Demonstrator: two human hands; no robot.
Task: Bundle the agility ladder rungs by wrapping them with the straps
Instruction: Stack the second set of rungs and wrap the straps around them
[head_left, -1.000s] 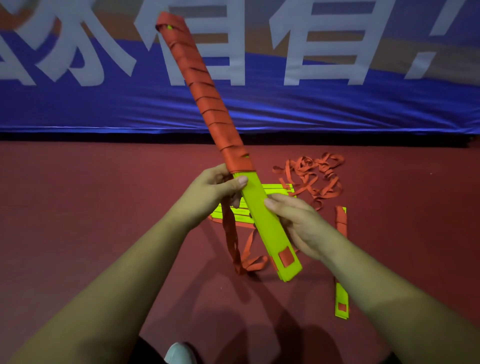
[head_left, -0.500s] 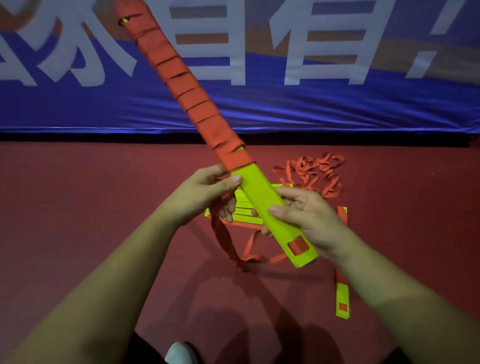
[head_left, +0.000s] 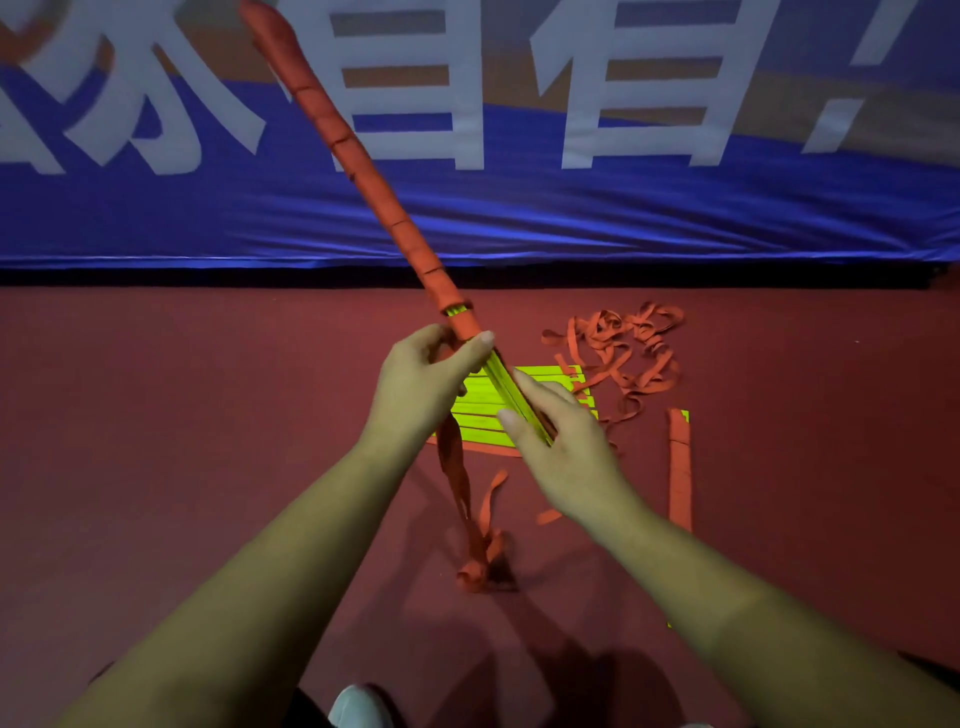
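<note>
The left hand (head_left: 421, 384) keeps its grip clamped on the rung bundle (head_left: 363, 171) at the wrap's edge, slanted above the floor (head_left: 208, 467), loose strap (head_left: 454, 467) dangling, while the right hand (head_left: 561, 447) pinches the bare yellow end: probably light, stiff, slippery slats, best held beside the soft wrap.

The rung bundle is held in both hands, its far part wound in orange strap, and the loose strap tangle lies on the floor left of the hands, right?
Not quite: in the head view the loose strap tangle lies on the floor right of the hands, not left. The rest stands: left hand and right hand hold the rung bundle, its far part wound in orange strap.
</note>
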